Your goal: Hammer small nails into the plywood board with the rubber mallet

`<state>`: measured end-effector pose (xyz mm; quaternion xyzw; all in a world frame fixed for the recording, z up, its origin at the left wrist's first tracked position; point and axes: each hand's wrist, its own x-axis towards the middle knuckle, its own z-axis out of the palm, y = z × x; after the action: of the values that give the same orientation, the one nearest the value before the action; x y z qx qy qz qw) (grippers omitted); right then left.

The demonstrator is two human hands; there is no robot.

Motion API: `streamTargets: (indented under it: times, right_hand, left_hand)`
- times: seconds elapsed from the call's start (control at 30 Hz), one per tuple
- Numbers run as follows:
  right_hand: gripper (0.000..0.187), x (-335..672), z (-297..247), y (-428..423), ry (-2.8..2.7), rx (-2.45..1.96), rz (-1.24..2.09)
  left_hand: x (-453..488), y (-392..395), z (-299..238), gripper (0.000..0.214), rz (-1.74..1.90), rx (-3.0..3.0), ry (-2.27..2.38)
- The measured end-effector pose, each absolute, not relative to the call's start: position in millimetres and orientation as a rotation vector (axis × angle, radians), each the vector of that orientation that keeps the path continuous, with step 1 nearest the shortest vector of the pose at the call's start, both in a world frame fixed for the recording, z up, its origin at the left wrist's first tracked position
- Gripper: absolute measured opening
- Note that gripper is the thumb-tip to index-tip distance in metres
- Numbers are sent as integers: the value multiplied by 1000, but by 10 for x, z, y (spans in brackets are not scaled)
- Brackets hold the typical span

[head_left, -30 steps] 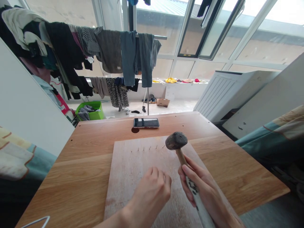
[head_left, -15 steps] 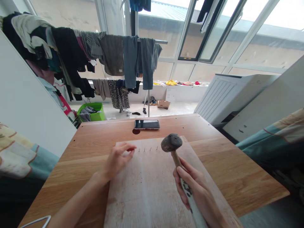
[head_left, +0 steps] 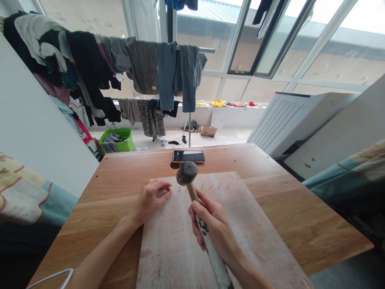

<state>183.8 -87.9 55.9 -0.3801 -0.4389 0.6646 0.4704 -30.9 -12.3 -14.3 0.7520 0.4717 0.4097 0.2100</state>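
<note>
My right hand (head_left: 209, 216) is wrapped round the handle of a mallet (head_left: 187, 173) with a dark, rounded head and a worn, pale handle. The head hangs over the far part of a whitish wooden board (head_left: 168, 249). Thin nails (head_left: 211, 186) stand in a row near the board's far edge, some tilted; the mallet hides part of the row. My left hand (head_left: 152, 198) rests at the board's far left, just left of the row. Its thumb and forefinger are brought together in a pinch; whatever is between the tips is too small to make out.
The board lies on a wooden table (head_left: 114, 188). A phone (head_left: 189, 156) lies near the far edge by a round dark hole. A white cable (head_left: 67, 273) shows at lower left. Beyond are a green basket (head_left: 130, 144), hanging clothes (head_left: 144, 68) and a white appliance (head_left: 276, 120).
My right hand has carried the mallet left across the row, closer to my left hand, uncovering nails on the right. My left hand stays nearly in place. The view has shifted slightly.
</note>
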Motion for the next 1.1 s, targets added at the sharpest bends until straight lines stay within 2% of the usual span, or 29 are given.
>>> streamTargets:
  times: [0.13, 0.63, 0.73, 0.83, 0.97, 1.1]
  right_hand:
    - [34, 1751, 465, -864, -1093, -920, 1668]
    - [40, 1627, 309, -924, -1175, -930, 1708]
    - [46, 1661, 358, -961, -1069, -898, 1745]
    - [54, 1807, 448, -1071, -880, -883, 1617]
    - [49, 2170, 477, -1296, -770, -1137, 1406]
    - [61, 2450, 269, -1486, -643, -1342, 1450]
  left_hand:
    - [-294, -119, -147, 16, 1163, 2092, 1332]
    - [-325, -107, -147, 17, 1148, 2105, 1367]
    - [-328, -106, -162, 25, 1143, 2086, 1345]
    - [-337, -101, -177, 39, 1128, 2089, 1347]
    - [-346, -112, -189, 37, 1130, 2189, 1394]
    - [-360, -263, -128, 30, 1123, 2322, 1443]
